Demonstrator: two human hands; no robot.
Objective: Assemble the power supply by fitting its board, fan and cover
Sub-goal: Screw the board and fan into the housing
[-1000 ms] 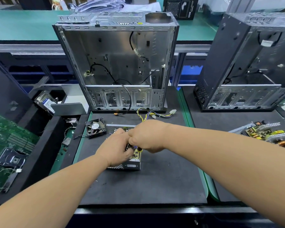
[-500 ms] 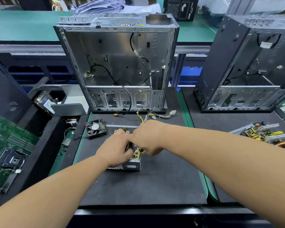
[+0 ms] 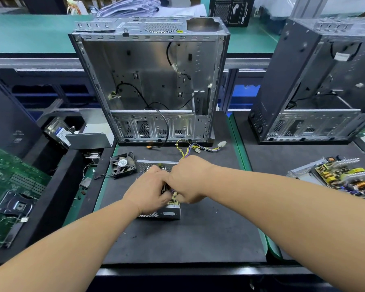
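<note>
Head view looks down on a dark worktop [image 3: 198, 234] where the power supply housing [image 3: 167, 213], a perforated metal box, lies in the middle. Both hands meet over this housing. The left hand [image 3: 150, 192] lies on the left part of the housing with its fingers curled down into it; the fingertips are hidden, so I cannot tell what they grip. The right hand [image 3: 188, 180] comes from the right, its fingers curled and pinching near the yellowish circuit board [image 3: 175, 197], of which only a small piece shows between the two hands inside the housing; if the fingers hold the board or its wires, I cannot tell. A bundle of coloured cables [image 3: 195, 147] runs from behind the right hand, beyond the housing, to white connectors. The black fan [image 3: 123, 165] stands tilted just beside the far left corner of the housing, apart from both hands. Behind the housing an open computer case [image 3: 150, 81] stands upright, with a black cable hanging out of it. A second computer case [image 3: 316, 85] stands far right of the housing, and nearer on that side lies another power supply board [image 3: 341, 175]. Far left of the housing a green motherboard [image 3: 11, 190] lies in a dark tray.
</note>
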